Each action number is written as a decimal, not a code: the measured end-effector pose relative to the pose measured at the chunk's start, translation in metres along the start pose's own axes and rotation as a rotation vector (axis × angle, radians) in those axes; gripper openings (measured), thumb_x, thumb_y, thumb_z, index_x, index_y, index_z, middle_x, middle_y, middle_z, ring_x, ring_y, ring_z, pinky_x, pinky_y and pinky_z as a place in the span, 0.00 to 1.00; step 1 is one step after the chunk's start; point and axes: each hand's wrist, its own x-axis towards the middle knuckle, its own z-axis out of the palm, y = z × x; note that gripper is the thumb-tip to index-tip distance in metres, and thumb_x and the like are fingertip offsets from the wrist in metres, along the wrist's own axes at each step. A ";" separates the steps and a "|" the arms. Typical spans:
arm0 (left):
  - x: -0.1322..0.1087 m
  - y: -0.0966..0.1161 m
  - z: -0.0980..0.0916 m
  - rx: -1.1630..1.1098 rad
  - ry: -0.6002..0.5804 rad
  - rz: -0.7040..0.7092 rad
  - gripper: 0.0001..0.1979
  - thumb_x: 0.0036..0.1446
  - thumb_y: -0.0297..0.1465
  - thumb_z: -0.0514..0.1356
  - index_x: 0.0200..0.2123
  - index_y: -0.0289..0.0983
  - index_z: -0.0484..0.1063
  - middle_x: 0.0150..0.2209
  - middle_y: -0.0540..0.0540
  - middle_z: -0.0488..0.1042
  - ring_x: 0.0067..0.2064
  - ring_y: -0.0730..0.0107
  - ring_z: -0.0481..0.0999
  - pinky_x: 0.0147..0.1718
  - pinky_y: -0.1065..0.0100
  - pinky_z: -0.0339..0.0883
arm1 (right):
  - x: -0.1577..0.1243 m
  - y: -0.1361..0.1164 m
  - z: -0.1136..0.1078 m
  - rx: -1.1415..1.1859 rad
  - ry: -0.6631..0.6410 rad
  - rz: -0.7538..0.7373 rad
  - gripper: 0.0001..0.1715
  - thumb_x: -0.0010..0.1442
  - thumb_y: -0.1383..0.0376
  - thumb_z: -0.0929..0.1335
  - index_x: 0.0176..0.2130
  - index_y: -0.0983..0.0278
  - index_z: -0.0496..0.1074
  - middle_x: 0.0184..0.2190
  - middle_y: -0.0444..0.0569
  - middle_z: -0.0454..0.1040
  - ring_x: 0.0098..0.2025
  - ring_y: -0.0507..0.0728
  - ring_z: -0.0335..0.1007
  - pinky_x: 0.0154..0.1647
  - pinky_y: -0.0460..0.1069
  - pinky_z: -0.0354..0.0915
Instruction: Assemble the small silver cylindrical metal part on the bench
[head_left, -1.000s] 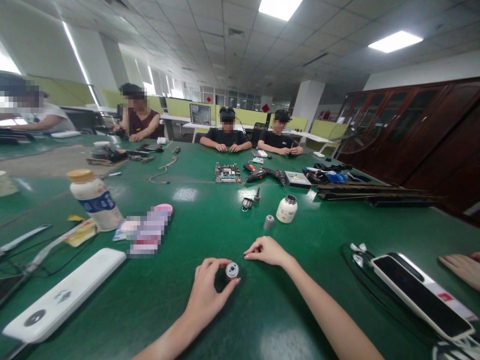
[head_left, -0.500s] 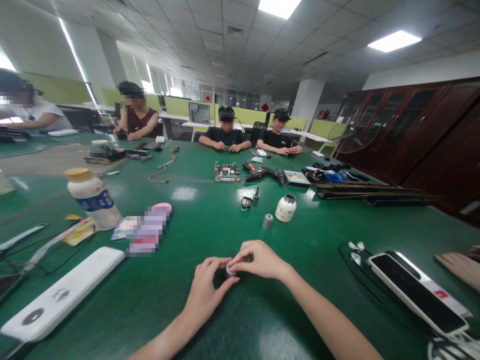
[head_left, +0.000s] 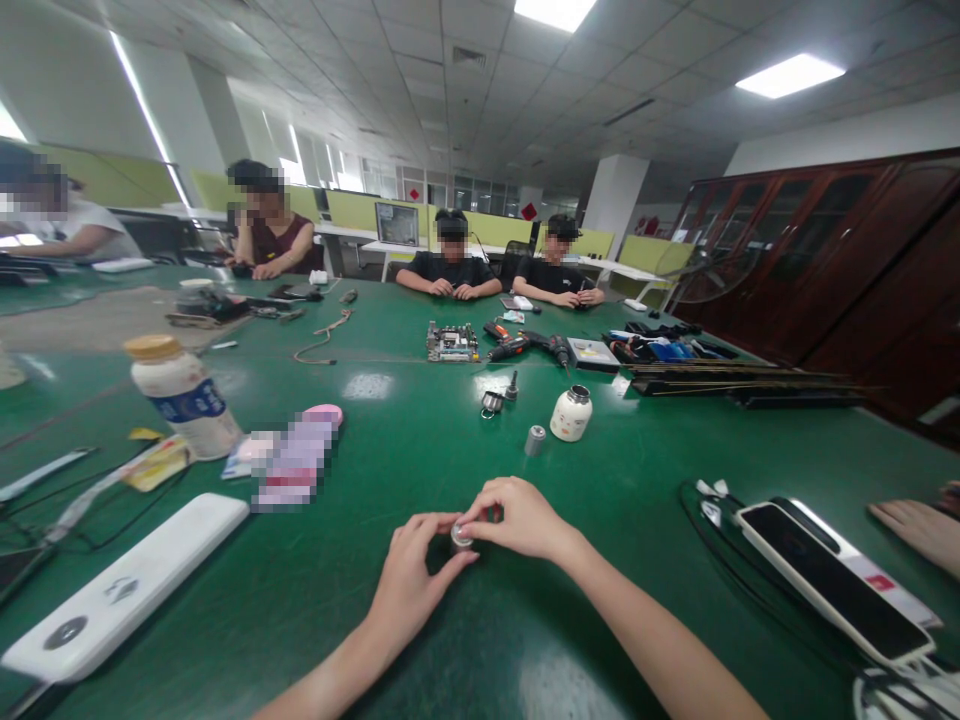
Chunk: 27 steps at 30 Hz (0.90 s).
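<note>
A small silver metal cylinder (head_left: pixel 461 541) stands on the green table, partly covered by my fingers. My left hand (head_left: pixel 409 570) is closed around its side, thumb at the near edge and fingers at the far edge. From the right, my right hand (head_left: pixel 517 520) pinches at the cylinder's top rim with thumb and forefinger. Beyond the hands sits a similar grey metal cylinder (head_left: pixel 535 440). Next to it is a small cream flask (head_left: pixel 571 413) with an uncovered metal mouth. A small metal cup-like part (head_left: pixel 491 404) and a dark stemmed part (head_left: pixel 511 386) lie to its left.
On the left are a white power bank-like device (head_left: pixel 127 585), a bottle with an orange cap (head_left: pixel 184 395) and a purple-pink packet (head_left: pixel 300 460). A phone (head_left: pixel 802 575) with cables lies right, near another person's hand (head_left: pixel 919 535). Farther back: a circuit board (head_left: pixel 452 343), power drills (head_left: pixel 529 347), several seated people.
Both hands keep their hold on the cylinder; the right fingers have shifted very slightly at its top, showing a little more of it. The view has tilted slightly.
</note>
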 end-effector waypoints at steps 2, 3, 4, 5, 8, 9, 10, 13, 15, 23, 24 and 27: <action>0.000 0.001 -0.001 -0.007 -0.008 0.000 0.14 0.53 0.38 0.67 0.44 0.43 0.76 0.42 0.47 0.80 0.45 0.57 0.77 0.45 0.56 0.70 | 0.000 -0.003 0.001 -0.033 0.019 0.004 0.09 0.55 0.56 0.75 0.33 0.59 0.82 0.26 0.42 0.74 0.30 0.50 0.66 0.33 0.45 0.55; 0.000 0.002 -0.001 -0.009 -0.010 -0.001 0.14 0.53 0.38 0.67 0.44 0.43 0.76 0.42 0.47 0.80 0.45 0.57 0.77 0.45 0.56 0.70 | 0.000 -0.003 0.002 -0.043 0.027 0.007 0.09 0.55 0.56 0.76 0.32 0.59 0.81 0.26 0.43 0.75 0.31 0.51 0.67 0.34 0.46 0.55; 0.000 0.002 -0.001 -0.011 -0.009 -0.002 0.14 0.53 0.38 0.66 0.44 0.43 0.76 0.42 0.47 0.80 0.45 0.57 0.77 0.45 0.56 0.70 | 0.000 -0.004 0.002 -0.051 0.033 0.009 0.10 0.54 0.55 0.76 0.31 0.59 0.81 0.26 0.43 0.75 0.31 0.52 0.67 0.34 0.46 0.55; 0.000 0.003 -0.001 -0.013 -0.007 -0.002 0.14 0.53 0.38 0.66 0.44 0.43 0.76 0.42 0.47 0.80 0.45 0.57 0.77 0.45 0.56 0.70 | 0.000 -0.004 0.003 -0.057 0.036 0.012 0.11 0.54 0.55 0.76 0.30 0.60 0.80 0.26 0.43 0.75 0.32 0.52 0.67 0.35 0.46 0.54; 0.001 0.002 -0.001 -0.017 0.001 -0.004 0.14 0.53 0.38 0.67 0.43 0.43 0.76 0.42 0.46 0.79 0.45 0.57 0.77 0.45 0.56 0.71 | -0.001 -0.004 0.007 -0.072 0.043 0.024 0.12 0.54 0.55 0.75 0.28 0.61 0.79 0.25 0.43 0.75 0.31 0.52 0.67 0.35 0.46 0.54; 0.001 0.002 -0.001 -0.018 0.002 -0.005 0.14 0.53 0.38 0.67 0.43 0.43 0.76 0.42 0.46 0.79 0.45 0.57 0.77 0.45 0.56 0.71 | -0.001 -0.004 0.009 -0.078 0.052 0.027 0.12 0.54 0.56 0.75 0.27 0.61 0.78 0.25 0.43 0.75 0.31 0.52 0.67 0.35 0.47 0.54; 0.000 0.001 0.000 -0.019 0.004 -0.007 0.14 0.52 0.38 0.67 0.43 0.43 0.76 0.42 0.46 0.79 0.45 0.57 0.77 0.45 0.56 0.71 | -0.001 -0.004 0.010 -0.081 0.064 0.029 0.13 0.54 0.56 0.75 0.26 0.62 0.78 0.24 0.43 0.74 0.30 0.52 0.67 0.35 0.46 0.54; 0.000 0.000 0.001 -0.025 0.005 -0.008 0.14 0.52 0.37 0.67 0.43 0.43 0.76 0.42 0.46 0.79 0.45 0.57 0.77 0.45 0.55 0.71 | -0.002 -0.006 0.011 -0.045 0.076 0.023 0.11 0.55 0.58 0.75 0.26 0.62 0.78 0.24 0.43 0.75 0.29 0.51 0.67 0.33 0.46 0.55; 0.000 -0.001 0.001 -0.027 0.014 -0.005 0.14 0.52 0.37 0.67 0.42 0.43 0.76 0.42 0.46 0.79 0.45 0.57 0.77 0.45 0.56 0.71 | -0.003 -0.007 0.010 0.029 0.073 0.037 0.10 0.56 0.59 0.74 0.28 0.63 0.78 0.24 0.43 0.75 0.27 0.50 0.66 0.31 0.45 0.56; 0.000 -0.001 0.001 -0.029 0.019 -0.005 0.14 0.51 0.37 0.68 0.43 0.43 0.76 0.42 0.46 0.79 0.45 0.57 0.77 0.46 0.55 0.72 | 0.006 0.015 -0.007 0.089 0.173 0.164 0.13 0.58 0.56 0.72 0.37 0.61 0.82 0.24 0.44 0.75 0.26 0.50 0.64 0.27 0.45 0.55; 0.000 0.000 0.000 -0.031 0.018 -0.008 0.14 0.52 0.37 0.67 0.43 0.43 0.76 0.42 0.46 0.79 0.45 0.56 0.78 0.46 0.55 0.72 | 0.007 0.021 -0.007 0.038 0.146 0.192 0.12 0.58 0.56 0.72 0.37 0.60 0.82 0.25 0.44 0.75 0.26 0.51 0.65 0.27 0.45 0.55; 0.000 0.000 0.000 -0.039 0.019 -0.020 0.14 0.52 0.39 0.67 0.42 0.43 0.76 0.42 0.45 0.79 0.45 0.54 0.78 0.46 0.54 0.72 | 0.009 0.040 -0.002 -0.095 0.067 0.269 0.08 0.55 0.58 0.74 0.35 0.58 0.83 0.25 0.44 0.76 0.27 0.52 0.68 0.27 0.46 0.53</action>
